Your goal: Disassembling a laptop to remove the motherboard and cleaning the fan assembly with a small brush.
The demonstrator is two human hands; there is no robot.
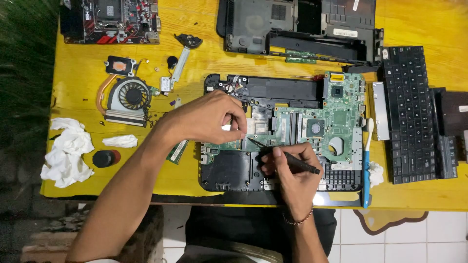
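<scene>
An opened laptop base (229, 173) lies on the yellow table (83, 97) with its green motherboard (336, 114) exposed. My left hand (207, 119) rests on the board's left side, fingers pinched together over a small part I cannot make out. My right hand (287, 165) grips a black screwdriver (292, 159) like a pen, its tip pointing left toward the board just below my left fingertips.
A cooling fan with copper heat pipe (127, 97) sits at left, near white tissues (68, 151) and a black cap (105, 158). A keyboard (409, 114) lies at right, a blue toothbrush (366, 160) beside the laptop, another board (109, 19) and a casing (297, 27) at the far edge.
</scene>
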